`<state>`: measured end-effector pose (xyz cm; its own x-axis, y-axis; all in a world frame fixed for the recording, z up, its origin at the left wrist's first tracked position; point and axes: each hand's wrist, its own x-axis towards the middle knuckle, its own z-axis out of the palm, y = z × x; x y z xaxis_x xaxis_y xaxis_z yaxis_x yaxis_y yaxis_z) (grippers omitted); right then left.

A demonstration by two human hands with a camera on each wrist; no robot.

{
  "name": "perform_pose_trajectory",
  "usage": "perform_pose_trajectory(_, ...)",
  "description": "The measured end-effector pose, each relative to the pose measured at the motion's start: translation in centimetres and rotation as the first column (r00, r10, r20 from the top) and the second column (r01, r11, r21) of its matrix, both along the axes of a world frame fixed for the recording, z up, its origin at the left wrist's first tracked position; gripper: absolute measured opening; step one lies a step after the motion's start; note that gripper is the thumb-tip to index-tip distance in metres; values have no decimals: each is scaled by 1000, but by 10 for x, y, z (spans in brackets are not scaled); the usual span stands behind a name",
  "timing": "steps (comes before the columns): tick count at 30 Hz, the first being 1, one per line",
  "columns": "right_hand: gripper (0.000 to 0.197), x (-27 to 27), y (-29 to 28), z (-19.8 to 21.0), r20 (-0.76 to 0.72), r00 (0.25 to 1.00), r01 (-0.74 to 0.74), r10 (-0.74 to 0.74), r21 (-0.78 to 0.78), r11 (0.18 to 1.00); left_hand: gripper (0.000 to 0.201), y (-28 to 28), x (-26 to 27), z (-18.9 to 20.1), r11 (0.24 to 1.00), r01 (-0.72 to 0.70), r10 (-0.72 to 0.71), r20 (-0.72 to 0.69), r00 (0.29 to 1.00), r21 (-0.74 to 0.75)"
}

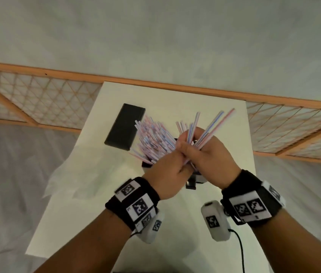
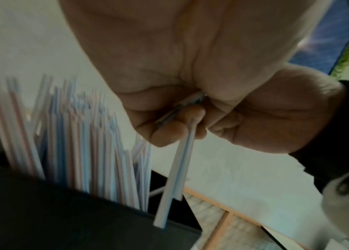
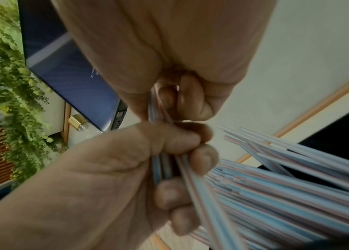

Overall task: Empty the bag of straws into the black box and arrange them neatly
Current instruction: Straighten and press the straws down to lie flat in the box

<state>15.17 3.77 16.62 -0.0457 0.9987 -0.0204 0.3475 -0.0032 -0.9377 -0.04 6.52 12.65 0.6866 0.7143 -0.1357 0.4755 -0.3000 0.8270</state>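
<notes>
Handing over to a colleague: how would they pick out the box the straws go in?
Find the white table; at its middle stands the black box, with straws fanning up out of it. The other black piece, behind it to the left, lies flat and holds none.

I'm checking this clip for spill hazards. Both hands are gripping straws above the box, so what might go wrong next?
1. The handful of straws fans out unevenly between the left hand and right hand; some could slip onto the table.
2. The straws in the box lean far over, so a bump might tip the box or scatter them.
</notes>
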Motion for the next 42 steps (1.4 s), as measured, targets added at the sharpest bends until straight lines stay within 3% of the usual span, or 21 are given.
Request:
perform_pose_trajectory(3, 11, 9, 1, 3, 165, 985, 40, -58, 111, 993, 33, -4, 9, 3, 999, -14, 14, 9, 1000, -39)
perform_pose_trajectory(7, 9, 28, 12, 12, 321, 933, 79, -161, 255, 964, 48, 7, -9, 2, 982, -166, 167, 6, 986, -86)
perform_pose_trajectory(9, 11, 36, 19, 6, 373, 912, 75, -174, 266, 961, 44, 13, -29, -3, 971, -235, 235, -13, 972, -53)
perform_pose_trajectory(11, 13, 39, 25, -8, 445, 887, 25, -124, 222, 975, 29, 16, -51, -10, 948, -318, 317, -19, 948, -34)
perform_pose_trajectory(16, 24, 36, 29, -67, 596, 795, -51, 117, -127, 991, 3, 7, -91, -28, 861, -509, 506, -81, 859, -21)
perform_pose_trajectory(20, 34, 38, 26, -89, 492, 868, 146, -65, -127, 981, 22, -1, -103, -40, 794, -602, 582, -186, 792, -77)
perform_pose_trajectory(22, 30, 41, 22, -90, 473, 858, 271, -200, -88, 959, 32, -3, -100, -44, 750, -645, 614, -211, 761, -146)
perform_pose_trajectory(24, 21, 44, 15, -93, 482, 845, 299, -230, -70, 952, 48, -3, -91, -45, 709, -672, 639, -209, 741, -215)
perform_pose_trajectory(27, 18, 39, 1, -100, 512, 859, 109, -30, -124, 986, 67, -1, -69, -39, 700, -677, 649, -193, 736, -229)
perform_pose_trajectory(31, 30, 20, -8, -108, 575, 752, -143, 321, -332, 932, 61, -6, -40, -31, 733, -662, 648, -137, 749, -155)
perform_pose_trajectory(37, 48, 12, -6, -122, 563, 731, -186, 386, -379, 906, 37, -5, -25, -41, 761, -645, 633, -140, 762, -71)
perform_pose_trajectory(40, 66, 13, 4, -119, 563, 683, -202, 465, -466, 861, 27, 0, -26, -42, 782, -622, 614, -122, 780, -43)
perform_pose_trajectory(42, 64, 10, 16, -116, 566, 633, -209, 529, -533, 820, 22, 1, -28, -42, 817, -576, 569, -120, 814, -36)
